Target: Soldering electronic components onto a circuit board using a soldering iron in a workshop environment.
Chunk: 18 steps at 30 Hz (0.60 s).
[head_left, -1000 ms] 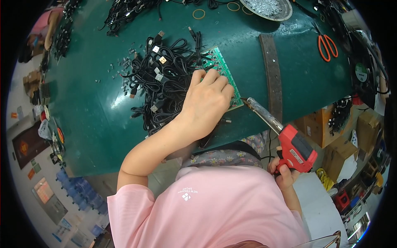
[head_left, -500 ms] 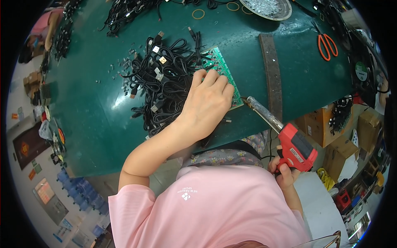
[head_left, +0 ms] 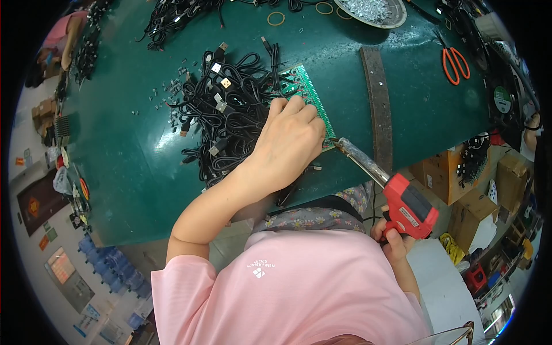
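A green circuit board strip (head_left: pixel 313 95) lies on the table, with black cables lying against its left side. My left hand (head_left: pixel 292 141) is over the board's near part, fingers curled down and closed; what they pinch is hidden beneath them. In my right hand (head_left: pixel 395 241) is a red and black soldering gun (head_left: pixel 409 208), gripped by its handle. Its metal barrel points up and left, and the tip meets or nearly meets the board's near right corner beside my left fingers. Left of the board is a heap of bundled black USB cables (head_left: pixel 230 103).
Small metal parts (head_left: pixel 172 95) are scattered left of the heap. A dark flat bar (head_left: pixel 376 106) lies right of the board. Farther off are orange-handled scissors (head_left: pixel 454 64), a metal dish (head_left: pixel 374 12) of shiny bits and rubber bands (head_left: pixel 276 19). Cardboard boxes (head_left: pixel 468 215) stand beyond the right edge.
The soldering gun in my right hand has shifted slightly left, bringing its tip to the board's corner. My left hand has barely moved.
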### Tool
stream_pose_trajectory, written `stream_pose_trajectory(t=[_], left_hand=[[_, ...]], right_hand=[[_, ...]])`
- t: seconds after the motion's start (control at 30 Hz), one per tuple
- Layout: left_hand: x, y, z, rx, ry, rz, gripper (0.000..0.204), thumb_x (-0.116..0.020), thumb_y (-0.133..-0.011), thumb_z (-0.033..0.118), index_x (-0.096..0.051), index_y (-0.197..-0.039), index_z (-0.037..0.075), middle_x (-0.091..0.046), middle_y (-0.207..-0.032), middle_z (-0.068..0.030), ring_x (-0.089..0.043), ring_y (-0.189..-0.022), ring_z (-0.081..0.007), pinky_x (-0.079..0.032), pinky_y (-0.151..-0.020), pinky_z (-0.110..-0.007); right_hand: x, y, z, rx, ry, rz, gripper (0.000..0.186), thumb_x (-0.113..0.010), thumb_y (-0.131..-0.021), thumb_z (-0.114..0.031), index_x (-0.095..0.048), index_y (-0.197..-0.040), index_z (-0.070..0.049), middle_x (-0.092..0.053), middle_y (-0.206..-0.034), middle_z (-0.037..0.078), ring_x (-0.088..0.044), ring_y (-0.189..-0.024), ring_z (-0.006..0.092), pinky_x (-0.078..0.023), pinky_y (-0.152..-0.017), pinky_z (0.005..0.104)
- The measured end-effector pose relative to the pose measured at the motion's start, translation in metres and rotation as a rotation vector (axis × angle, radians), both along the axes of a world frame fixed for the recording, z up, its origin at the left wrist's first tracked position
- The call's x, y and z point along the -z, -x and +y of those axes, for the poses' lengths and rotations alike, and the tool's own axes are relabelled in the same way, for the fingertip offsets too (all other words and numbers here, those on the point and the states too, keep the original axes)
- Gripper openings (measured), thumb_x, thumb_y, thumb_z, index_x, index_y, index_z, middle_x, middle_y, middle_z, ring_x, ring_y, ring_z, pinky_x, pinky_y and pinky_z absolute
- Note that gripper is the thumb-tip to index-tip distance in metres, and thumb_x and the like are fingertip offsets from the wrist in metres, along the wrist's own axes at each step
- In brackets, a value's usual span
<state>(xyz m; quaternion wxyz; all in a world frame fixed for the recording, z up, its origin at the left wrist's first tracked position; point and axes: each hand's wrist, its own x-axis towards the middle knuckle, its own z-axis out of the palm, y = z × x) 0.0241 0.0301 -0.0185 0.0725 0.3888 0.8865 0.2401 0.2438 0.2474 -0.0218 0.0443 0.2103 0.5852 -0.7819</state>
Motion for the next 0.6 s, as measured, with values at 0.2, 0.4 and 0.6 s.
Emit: stream_pose_trajectory(t=[0.2, 0.4, 0.6], left_hand=[[0.0002, 0.0024, 0.0005, 0.005, 0.003, -0.033, 0.007, -0.067, -0.074, 0.007, -0.060, -0.076, 0.004, -0.052, -0.078, -0.0078, -0.048, -0.084, -0.0249, -0.037, -0.082, -0.036], [0.0011, 0.0021, 0.0010, 0.009, 0.005, -0.006, 0.007, -0.066, -0.075, 0.007, -0.060, -0.076, 0.003, -0.052, -0.077, -0.0079, -0.048, -0.083, -0.0250, -0.037, -0.082, -0.036], [0.0020, 0.0016, 0.0009, 0.004, 0.005, -0.004, 0.007, -0.066, -0.075, 0.007, -0.059, -0.075, 0.004, -0.052, -0.077, -0.0079, -0.048, -0.083, -0.0247, -0.037, -0.082, -0.036]], right_hand=[[0.0043, -0.0019, 0.0006, 0.008, 0.004, -0.014, 0.055, -0.068, -0.083, -0.030, -0.049, -0.120, 0.006, -0.058, -0.069, 0.009, -0.051, -0.054, 0.0156, -0.041, -0.048, 0.0289], [0.0053, -0.0014, -0.0003, 0.012, 0.012, -0.005, 0.047, -0.068, -0.084, -0.029, -0.051, -0.113, 0.004, -0.058, -0.072, 0.009, -0.052, -0.056, 0.0164, -0.043, -0.049, 0.0299], [0.0006, 0.0021, 0.0009, -0.047, -0.064, -0.004, 0.035, -0.065, -0.085, -0.027, -0.055, -0.101, 0.002, -0.055, -0.069, 0.007, -0.052, -0.057, 0.0159, -0.043, -0.050, 0.0302]])
